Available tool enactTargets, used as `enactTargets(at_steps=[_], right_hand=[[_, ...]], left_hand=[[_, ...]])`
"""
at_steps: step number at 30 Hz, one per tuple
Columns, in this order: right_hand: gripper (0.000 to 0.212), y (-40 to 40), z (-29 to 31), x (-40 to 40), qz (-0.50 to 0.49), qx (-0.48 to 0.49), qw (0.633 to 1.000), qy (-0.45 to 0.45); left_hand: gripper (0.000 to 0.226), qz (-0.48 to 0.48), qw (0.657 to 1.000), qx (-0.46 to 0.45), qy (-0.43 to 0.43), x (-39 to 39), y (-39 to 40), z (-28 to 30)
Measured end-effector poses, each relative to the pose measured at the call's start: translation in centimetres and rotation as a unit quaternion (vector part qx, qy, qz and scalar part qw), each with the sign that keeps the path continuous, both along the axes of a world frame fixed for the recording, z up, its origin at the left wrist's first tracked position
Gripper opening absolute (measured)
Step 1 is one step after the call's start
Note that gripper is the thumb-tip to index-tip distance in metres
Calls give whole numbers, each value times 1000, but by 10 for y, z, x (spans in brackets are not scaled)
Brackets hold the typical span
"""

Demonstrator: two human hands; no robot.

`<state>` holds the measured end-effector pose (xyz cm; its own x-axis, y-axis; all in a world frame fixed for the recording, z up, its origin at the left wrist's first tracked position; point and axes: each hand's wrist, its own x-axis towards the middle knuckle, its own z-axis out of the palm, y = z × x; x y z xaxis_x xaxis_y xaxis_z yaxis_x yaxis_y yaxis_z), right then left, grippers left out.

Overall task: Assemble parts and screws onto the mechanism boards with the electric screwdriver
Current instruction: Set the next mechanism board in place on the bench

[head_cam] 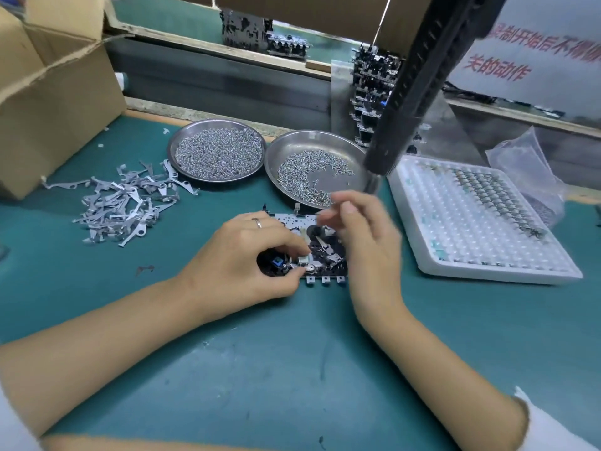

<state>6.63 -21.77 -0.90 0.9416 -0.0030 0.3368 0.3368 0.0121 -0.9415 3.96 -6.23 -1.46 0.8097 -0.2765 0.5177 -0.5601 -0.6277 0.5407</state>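
Green bench mat [292, 369] carries the mechanism board [320, 252] at centre. Left hand [247, 258] pinches its left end; right hand [364, 236], blurred, grip indeterminate. Behind, sign [533, 50] reads "关的动作".

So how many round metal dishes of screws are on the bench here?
2. The fuller dish sits at the back beside the pile of metal levers; the sparser dish is to its right, just behind the mechanism board. None seem hidden.
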Motion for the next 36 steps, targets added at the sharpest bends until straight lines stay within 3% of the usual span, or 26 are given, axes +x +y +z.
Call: enactTargets(at_steps=[2,6,30,33,36], right_hand=[[24,4,-5,-1,26,-10,998,59],[25,2,-4,0,33,23,996,85],[29,4,-5,-1,13,-11,996,85],[21,6,-4,-9,7,-128,992,-11],[22,9,-8,-20,15,-341,925,-168]], left_hand=[[15,6,1000,-17,8,0,-2,0],[22,-12,997,-58,55,1,-1,0],[48,-31,995,-81,59,7,-1,-4],[31,-30,996,-71,50,6,0,-2],[23,-27,1000,-10,-3,6,2,-1]])
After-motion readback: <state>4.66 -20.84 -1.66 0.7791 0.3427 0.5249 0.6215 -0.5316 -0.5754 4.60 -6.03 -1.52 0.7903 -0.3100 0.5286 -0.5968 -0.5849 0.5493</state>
